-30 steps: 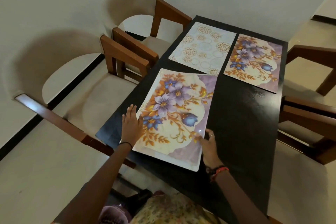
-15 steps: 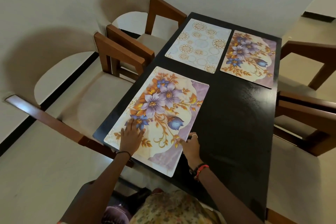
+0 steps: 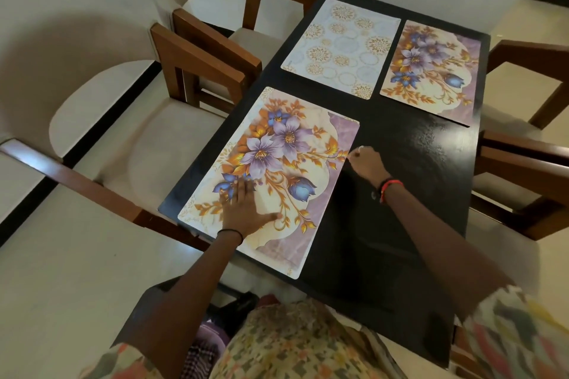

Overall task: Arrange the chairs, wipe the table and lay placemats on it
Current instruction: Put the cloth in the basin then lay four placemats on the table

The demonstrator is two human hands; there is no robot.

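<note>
Dark and glossy, the surface point(image 3: 400, 181) fills the head view, pale wall behind it and wooden chairs point(image 3: 197, 71) drawn up along both long sides. Three placemats are down. The near floral placemat point(image 3: 277, 169) is our landmark: beyond it lies the circle-patterned placemat point(image 3: 341, 46), and just right of that one the far floral placemat point(image 3: 431, 71). The left hand point(image 3: 246, 209) lies flat on the near mat's lower half, fingers spread, gripping nothing, simply pressing. The right hand point(image 3: 366, 163) sits at the mat's right edge, fingers curled loosely; whether they pinch the edge or only touch it, I cannot tell. Judging by this, we are in the placemat step, squaring the third mat. To its right the dark top is bare, so the next move likely calls for a fourth mat there, lined up with its neighbours.
</note>
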